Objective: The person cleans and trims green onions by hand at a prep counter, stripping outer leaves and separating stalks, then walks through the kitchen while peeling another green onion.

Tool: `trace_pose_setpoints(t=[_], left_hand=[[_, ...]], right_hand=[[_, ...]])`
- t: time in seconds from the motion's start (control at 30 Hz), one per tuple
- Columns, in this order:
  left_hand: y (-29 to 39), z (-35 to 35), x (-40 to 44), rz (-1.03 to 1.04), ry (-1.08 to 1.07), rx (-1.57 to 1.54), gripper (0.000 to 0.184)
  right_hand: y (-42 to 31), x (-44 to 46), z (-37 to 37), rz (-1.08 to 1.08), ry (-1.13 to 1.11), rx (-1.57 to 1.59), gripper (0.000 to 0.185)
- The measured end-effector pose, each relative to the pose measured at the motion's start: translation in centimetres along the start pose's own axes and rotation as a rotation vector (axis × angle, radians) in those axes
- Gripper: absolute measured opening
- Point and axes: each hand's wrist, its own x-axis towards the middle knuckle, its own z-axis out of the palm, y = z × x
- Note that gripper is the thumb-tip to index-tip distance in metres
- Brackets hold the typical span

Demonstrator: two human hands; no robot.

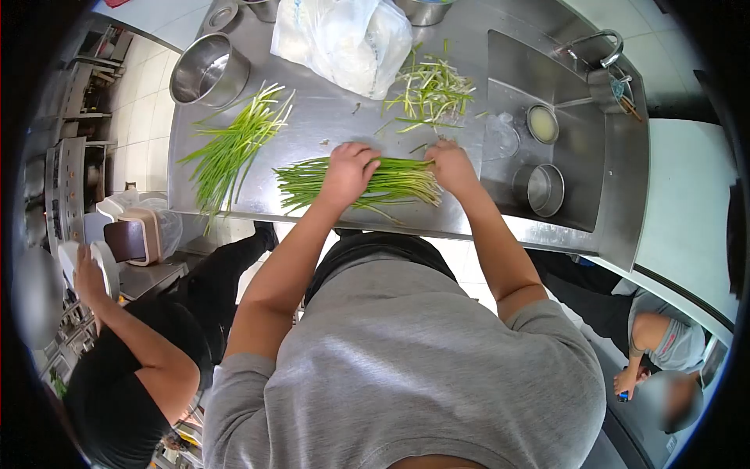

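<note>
A bundle of long, thin green chives [301,184] lies crosswise on the steel counter, pale ends toward the right. My left hand [350,173] rests over the middle of the bundle, its fingers curled around the stalks. At the pale ends, my right hand [451,166] is closed, pinching at the upper stalks; its fingertips are partly hidden. Farther left lies a looser pile of chives [234,152], some hanging over the counter's front edge. Beyond my right hand is a heap of pale and green trimmings [433,87].
A steel pot [207,70] stands at the back left and a white plastic bag [340,43] at the back middle. To the right, a sink [578,184] holds a steel container [544,190] and a bowl [542,123]. Two other people are nearby, left and right.
</note>
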Motion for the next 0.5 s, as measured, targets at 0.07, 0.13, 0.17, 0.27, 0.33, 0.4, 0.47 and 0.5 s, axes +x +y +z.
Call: trace_pose_setpoints(t=[0.07,0.13,0.17,0.27,0.33,0.4,0.47,0.5], left_hand=[[1.4,1.3,1.1,0.028,-0.013,0.032,0.024],[2.8,1.9,2.1,0.03,-0.065,0.067,0.027],[3.4,2.0,2.5,0.039,-0.093,0.084,0.026],[5.0,1.7,4.0,-0.13,-0.142,-0.089,0.022],[6.3,1.4,4.9,-0.238,-0.114,-0.242,0.02],[7.9,1.1,5.7,-0.274,-0.036,-0.355,0.019],[9.4,0.4,6.5,-0.342,-0.052,-0.345,0.02],[10.1,0.1,6.7,-0.38,-0.057,-0.341,0.02]], right_hand=[[-0.1,-0.1,-0.5,0.018,-0.042,0.023,0.016],[0.2,-0.1,-1.1,-0.074,0.051,0.059,0.01],[0.3,-0.1,-1.5,-0.118,0.101,0.076,0.008],[0.4,0.2,-2.3,0.228,0.148,1.038,0.009],[-0.5,0.9,-4.3,0.356,0.21,1.477,0.01],[-1.3,1.1,-4.8,0.394,0.169,1.691,0.011],[-1.6,1.3,-4.4,0.334,0.033,1.667,0.01],[-1.4,1.7,-5.1,0.323,0.026,1.635,0.008]])
